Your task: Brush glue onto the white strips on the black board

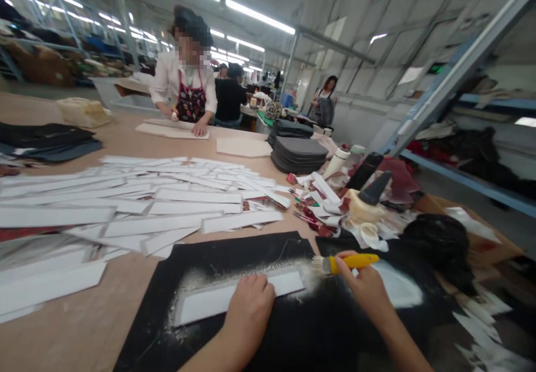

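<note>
My left hand [251, 310] presses down on the near end of a white strip [238, 296], which lies on a black work mat [218, 310] dusted with pale powder or glue residue. My right hand [362, 282] grips a yellow-handled brush [354, 262]. Its pale bristles [319, 266] touch or nearly touch the far end of the strip. The part of the strip under my left hand is hidden.
A large pile of white strips [138, 204] covers the table's left side. Stacked grey pieces [298, 155], bottles and scraps stand ahead on the right. Across the table, a co-worker's hands [200, 129] rest on pale sheets.
</note>
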Available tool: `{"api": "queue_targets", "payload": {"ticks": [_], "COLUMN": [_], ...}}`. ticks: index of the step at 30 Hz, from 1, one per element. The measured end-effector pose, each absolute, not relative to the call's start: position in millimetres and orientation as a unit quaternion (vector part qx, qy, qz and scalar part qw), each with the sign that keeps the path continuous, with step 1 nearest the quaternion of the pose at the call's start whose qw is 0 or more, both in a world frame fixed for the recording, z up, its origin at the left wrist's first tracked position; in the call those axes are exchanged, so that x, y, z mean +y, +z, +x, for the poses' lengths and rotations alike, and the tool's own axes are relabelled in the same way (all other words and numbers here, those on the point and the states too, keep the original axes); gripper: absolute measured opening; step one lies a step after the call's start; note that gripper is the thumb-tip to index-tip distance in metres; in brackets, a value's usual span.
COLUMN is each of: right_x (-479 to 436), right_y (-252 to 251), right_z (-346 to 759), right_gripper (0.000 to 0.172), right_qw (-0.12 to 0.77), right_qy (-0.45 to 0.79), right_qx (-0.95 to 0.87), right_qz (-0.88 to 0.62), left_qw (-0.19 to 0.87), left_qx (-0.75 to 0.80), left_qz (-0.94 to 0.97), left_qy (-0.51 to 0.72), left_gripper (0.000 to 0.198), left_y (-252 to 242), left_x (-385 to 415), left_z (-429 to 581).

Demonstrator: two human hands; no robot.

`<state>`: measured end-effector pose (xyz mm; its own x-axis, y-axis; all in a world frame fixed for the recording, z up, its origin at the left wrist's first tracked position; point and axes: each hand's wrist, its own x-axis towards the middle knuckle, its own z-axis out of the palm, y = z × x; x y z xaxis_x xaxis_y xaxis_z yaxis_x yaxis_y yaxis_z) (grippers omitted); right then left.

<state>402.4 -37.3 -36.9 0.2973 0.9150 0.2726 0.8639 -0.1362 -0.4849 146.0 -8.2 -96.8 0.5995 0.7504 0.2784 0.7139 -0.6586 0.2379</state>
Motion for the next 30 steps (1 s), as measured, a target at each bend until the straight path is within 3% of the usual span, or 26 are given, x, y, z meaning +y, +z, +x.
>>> {"api": "queue_targets", "payload": {"ticks": [7,19,23,26,30], "right_x": [-53,-45,-42,-39,-36], "right_y": [-54,-81,-96,-110,-121], "right_z": [383,385,370,358,353], "right_gripper": [0.031,0.028,0.031,0.029,0.026], "right_qw": [0.425,0.491,0.471,0.414,0.307], "right_qy": [0.040,0.041,0.100,0.058,-0.049], "right_qx": [-0.537,-0.547,-0.585,-0.637,-0.698], "right_qz": [-0.728,-0.677,-0.653,-0.647,-0.645], "left_qw": [0.088,0.080,0.098,0.125,0.341], "left_qx": [0.380,0.383,0.401,0.402,0.456], "left_qz": [0.917,0.913,0.899,0.888,0.746], "left_qy": [0.082,0.116,0.148,0.184,0.345], "left_gripper": [0.016,0.014,0.017,0.018,0.011], "left_y": [-84,-101,-105,-108,-111], "left_x": [18,21,20,19,29], "left_z": [236,231,223,219,203]}}
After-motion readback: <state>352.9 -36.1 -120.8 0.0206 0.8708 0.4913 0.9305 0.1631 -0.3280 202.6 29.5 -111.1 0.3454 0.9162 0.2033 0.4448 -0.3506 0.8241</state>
